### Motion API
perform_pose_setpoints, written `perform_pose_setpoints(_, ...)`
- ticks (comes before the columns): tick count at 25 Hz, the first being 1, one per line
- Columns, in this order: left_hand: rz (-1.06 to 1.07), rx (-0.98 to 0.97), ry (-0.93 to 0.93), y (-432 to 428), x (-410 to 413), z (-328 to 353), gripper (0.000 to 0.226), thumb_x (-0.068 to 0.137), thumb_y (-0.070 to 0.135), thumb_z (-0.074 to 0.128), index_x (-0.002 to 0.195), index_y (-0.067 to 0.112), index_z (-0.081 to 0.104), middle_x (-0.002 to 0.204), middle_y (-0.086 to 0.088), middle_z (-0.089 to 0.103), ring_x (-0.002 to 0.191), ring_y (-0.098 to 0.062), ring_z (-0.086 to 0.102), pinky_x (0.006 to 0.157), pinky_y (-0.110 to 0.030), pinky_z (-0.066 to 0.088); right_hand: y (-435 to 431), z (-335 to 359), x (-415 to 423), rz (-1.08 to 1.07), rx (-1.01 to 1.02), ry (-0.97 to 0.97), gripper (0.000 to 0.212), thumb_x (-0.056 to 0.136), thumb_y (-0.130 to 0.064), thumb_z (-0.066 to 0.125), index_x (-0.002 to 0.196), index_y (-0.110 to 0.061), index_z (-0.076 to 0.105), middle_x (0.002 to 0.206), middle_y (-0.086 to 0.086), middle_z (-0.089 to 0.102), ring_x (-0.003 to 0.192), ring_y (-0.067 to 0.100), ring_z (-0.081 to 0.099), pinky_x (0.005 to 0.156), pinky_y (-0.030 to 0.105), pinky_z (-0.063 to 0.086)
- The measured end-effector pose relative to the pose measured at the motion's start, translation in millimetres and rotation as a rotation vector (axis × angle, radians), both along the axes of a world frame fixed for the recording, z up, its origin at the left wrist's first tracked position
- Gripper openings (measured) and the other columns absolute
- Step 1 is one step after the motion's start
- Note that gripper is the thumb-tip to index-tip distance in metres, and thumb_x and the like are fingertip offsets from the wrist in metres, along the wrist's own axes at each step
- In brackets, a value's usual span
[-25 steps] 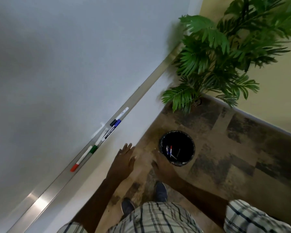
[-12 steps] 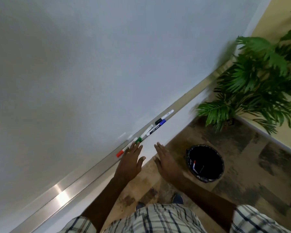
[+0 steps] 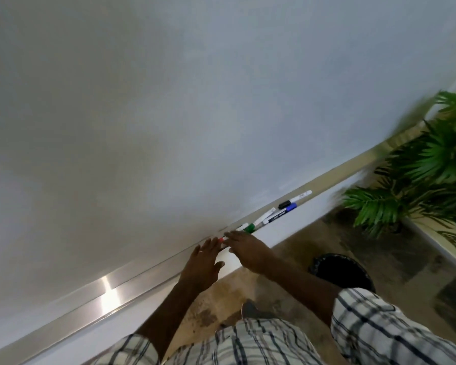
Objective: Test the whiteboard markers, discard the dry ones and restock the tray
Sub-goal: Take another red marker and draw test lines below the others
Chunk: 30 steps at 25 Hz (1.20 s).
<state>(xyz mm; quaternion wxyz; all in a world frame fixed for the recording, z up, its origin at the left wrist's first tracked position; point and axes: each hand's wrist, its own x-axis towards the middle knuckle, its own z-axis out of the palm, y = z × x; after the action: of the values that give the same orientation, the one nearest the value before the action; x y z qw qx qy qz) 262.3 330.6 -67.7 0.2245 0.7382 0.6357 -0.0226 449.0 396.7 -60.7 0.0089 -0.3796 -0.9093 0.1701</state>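
left hand [image 3: 202,262]: fingers straight, slightly spread, tips at red-capped marker [image 3: 221,240] | right hand [image 3: 250,252]: fingers straight, close together, tips beside green-capped marker [image 3: 251,227], contact unclear | blue-capped marker [image 3: 281,213], black-capped marker [image 3: 295,199]: in tray [image 3: 111,293] toward 2 o'clock | bin [image 3: 342,272]: 4 o'clock of hands

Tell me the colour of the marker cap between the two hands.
Red; the cap shows best in the head view.
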Motion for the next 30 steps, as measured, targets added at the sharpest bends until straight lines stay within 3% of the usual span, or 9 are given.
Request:
perform_pose_setpoints(3,0.021,0.005,-0.004,0,-1,0,0.061,0.106,0.039,0.040,0.161,0.025,0.017,0.170,0.001,0.009,0.157,-0.023,0.009,0.126,-0.042,0.009,21,-1,-10,0.108,0.019,0.013,0.048,0.084,0.008,0.063,0.130,-0.008,0.065,0.131,0.014,0.066,0.123,0.032,0.061,0.106,0.046,0.050)
perform_pose_setpoints(6,0.068,-0.004,-0.009,-4,-3,0,0.068,0.099,0.053,0.021,0.160,0.022,0.021,0.169,-0.003,0.015,0.157,-0.026,0.013,0.126,-0.042,0.011,37,-1,-15,0.207,0.052,0.001,0.044,0.079,0.010,0.063,0.121,-0.003,0.067,0.117,0.019,0.071,0.109,0.039,0.067,0.093,0.051,0.056)
perform_pose_setpoints(11,0.199,0.050,-0.093,-19,-5,10,0.057,0.105,0.032,0.046,0.158,0.024,0.028,0.166,-0.002,0.027,0.154,-0.023,0.023,0.126,-0.041,0.018,46,-1,-27,0.321,0.101,-0.051,0.048,0.083,0.011,0.064,0.129,-0.002,0.063,0.135,0.024,0.060,0.118,0.042,0.062,0.096,0.051,0.055)
perform_pose_setpoints(15,0.335,0.308,-0.174,-33,-12,24,0.042,0.096,0.013,0.058,0.138,0.011,0.060,0.136,-0.013,0.064,0.123,-0.032,0.062,0.105,-0.042,0.050,39,2,-37,0.422,0.129,0.046,0.053,0.072,0.009,0.073,0.123,-0.005,0.066,0.127,0.022,0.062,0.101,0.038,0.069,0.082,0.044,0.061)
perform_pose_setpoints(18,0.454,0.347,-0.139,-41,-15,38,0.038,0.097,0.010,0.059,0.135,0.010,0.062,0.120,-0.011,0.071,0.106,-0.029,0.067,0.091,-0.039,0.056,31,11,-43,0.477,0.222,0.123,0.036,0.087,-0.012,0.062,0.123,-0.007,0.062,0.121,0.017,0.064,0.104,0.031,0.066,0.084,0.041,0.059)
perform_pose_setpoints(20,0.435,0.382,-0.122,-44,-20,42,0.033,0.098,0.010,0.059,0.130,0.012,0.065,0.110,-0.009,0.072,0.097,-0.027,0.067,0.083,-0.038,0.057,27,17,-48,0.471,0.251,0.185,0.035,0.094,-0.021,0.043,0.119,-0.009,0.064,0.110,0.012,0.067,0.096,0.028,0.066,0.081,0.040,0.057)
perform_pose_setpoints(22,0.400,0.384,-0.109,-46,-27,46,0.031,0.098,0.011,0.058,0.128,0.014,0.066,0.108,-0.007,0.071,0.096,-0.026,0.066,0.081,-0.037,0.057,24,15,-53,0.482,0.290,0.219,0.038,0.095,-0.023,0.037,0.116,-0.010,0.066,0.102,0.008,0.069,0.090,0.026,0.065,0.078,0.038,0.055)
perform_pose_setpoints(27,0.272,0.317,-0.104,-62,-52,46,0.029,0.103,0.027,0.052,0.129,0.018,0.060,0.116,-0.003,0.066,0.100,-0.021,0.064,0.079,-0.036,0.056,13,19,-68,0.564,0.295,0.132,0.028,0.086,-0.014,0.064,0.113,-0.007,0.068,0.099,0.010,0.072,0.086,0.027,0.067,0.077,0.039,0.056)
perform_pose_setpoints(30,0.124,0.227,0.006,-67,-67,49,0.029,0.105,0.027,0.048,0.130,0.016,0.059,0.115,-0.007,0.064,0.098,-0.029,0.066,0.076,-0.043,0.057,1,18,-77,0.597,0.250,0.082,0.029,0.090,-0.013,0.067,0.117,-0.004,0.068,0.108,0.014,0.072,0.095,0.029,0.068,0.086,0.041,0.056)
